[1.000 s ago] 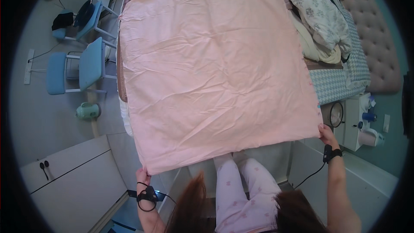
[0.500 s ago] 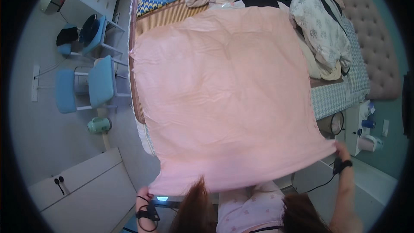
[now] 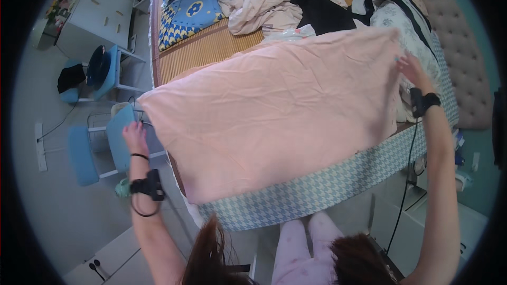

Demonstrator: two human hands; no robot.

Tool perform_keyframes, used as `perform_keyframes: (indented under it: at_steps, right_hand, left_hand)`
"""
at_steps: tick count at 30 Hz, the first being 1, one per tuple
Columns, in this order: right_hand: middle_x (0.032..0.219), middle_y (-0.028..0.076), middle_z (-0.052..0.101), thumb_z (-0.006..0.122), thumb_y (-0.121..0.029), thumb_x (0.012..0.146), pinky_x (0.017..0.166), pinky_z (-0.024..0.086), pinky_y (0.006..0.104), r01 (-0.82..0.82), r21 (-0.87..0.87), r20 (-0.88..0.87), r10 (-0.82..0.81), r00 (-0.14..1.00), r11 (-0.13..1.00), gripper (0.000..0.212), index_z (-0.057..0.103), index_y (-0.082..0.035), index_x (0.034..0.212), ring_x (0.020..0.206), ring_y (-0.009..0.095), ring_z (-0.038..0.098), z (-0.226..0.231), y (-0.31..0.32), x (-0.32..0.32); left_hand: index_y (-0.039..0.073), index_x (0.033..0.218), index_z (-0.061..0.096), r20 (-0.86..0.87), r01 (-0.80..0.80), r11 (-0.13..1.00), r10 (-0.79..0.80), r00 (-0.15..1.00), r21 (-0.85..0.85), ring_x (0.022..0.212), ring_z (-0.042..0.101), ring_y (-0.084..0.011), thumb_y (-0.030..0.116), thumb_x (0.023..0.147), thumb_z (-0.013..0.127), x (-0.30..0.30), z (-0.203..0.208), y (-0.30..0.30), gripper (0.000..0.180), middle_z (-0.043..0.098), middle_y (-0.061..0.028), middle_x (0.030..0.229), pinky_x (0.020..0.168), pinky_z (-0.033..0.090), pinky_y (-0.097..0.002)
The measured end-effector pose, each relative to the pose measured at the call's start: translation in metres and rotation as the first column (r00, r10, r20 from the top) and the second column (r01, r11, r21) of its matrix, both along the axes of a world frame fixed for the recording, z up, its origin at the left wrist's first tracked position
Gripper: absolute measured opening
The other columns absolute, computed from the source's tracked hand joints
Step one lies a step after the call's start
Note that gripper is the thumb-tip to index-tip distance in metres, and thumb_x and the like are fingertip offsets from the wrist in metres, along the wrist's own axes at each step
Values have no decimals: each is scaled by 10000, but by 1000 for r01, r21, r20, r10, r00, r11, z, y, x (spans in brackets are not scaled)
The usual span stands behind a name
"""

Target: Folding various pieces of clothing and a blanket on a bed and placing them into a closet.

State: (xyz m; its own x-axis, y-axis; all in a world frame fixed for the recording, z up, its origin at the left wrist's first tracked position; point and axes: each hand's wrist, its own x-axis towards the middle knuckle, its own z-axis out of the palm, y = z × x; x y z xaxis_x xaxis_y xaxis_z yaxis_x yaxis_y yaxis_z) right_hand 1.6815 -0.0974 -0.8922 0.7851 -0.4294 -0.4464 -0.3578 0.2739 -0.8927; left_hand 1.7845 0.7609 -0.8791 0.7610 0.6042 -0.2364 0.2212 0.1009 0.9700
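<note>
A pink sheet (image 3: 274, 116) lies across the bed, folded over toward the far side, with its far right corner lifted and slightly blurred. My left hand (image 3: 135, 136) is off the bed's left side, above a blue chair and apart from the sheet's left corner; its fingers look loosely parted with nothing in them. Beside the sheet's right edge, my right hand (image 3: 414, 71) hovers with fingers apart, over the patterned white quilt (image 3: 393, 17). Each wrist carries a black strapped device. Along the near edge a blue-and-white houndstooth mattress (image 3: 296, 198) shows.
Crumpled bedding (image 3: 259, 5), a black cloth (image 3: 322, 8) and a blue patterned pillow (image 3: 193, 13) lie on the bamboo mat (image 3: 195, 58). Blue chairs (image 3: 82, 150) stand left. A tufted headboard (image 3: 457, 58) borders the right, and white cabinets (image 3: 100, 256) stand near.
Both hands have moved forward, carrying the near edge of the pink sheet over toward the far side, and have let go of it. The houndstooth mattress edge is now uncovered.
</note>
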Motion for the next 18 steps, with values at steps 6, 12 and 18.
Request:
perform_keyframes:
  at_steps: [6,12,18]
  right_hand:
    - [1370,240,397,496,-137,841,1102,231,431,-261,-945,-192,315,930,196,523,398,42,1322,1301,360,342,-164,311,59]
    - [1474,98,308,535,-312,845,1096,206,490,35,-921,-286,737,612,-387,548,426,-147,1356,1365,301,257,-266,410,173]
    - [1434,128,362,453,-285,926,1108,193,463,-64,-782,-284,262,923,-620,518,352,-126,1409,1344,276,304,-317,105,205]
  left_hand:
    - [90,1443,256,-490,497,-49,-281,825,866,1394,174,-329,314,916,454,-26,-194,-185,606,203,-158,1507,1086,131,-576]
    - [255,1442,289,-580,487,-318,-381,720,813,1398,127,-359,404,905,466,53,-292,-283,585,215,-109,1510,1037,58,-684]
    - [154,1449,262,-497,406,-291,-432,753,867,1390,180,-328,367,926,440,133,-352,-86,592,237,-136,1495,1103,136,-531]
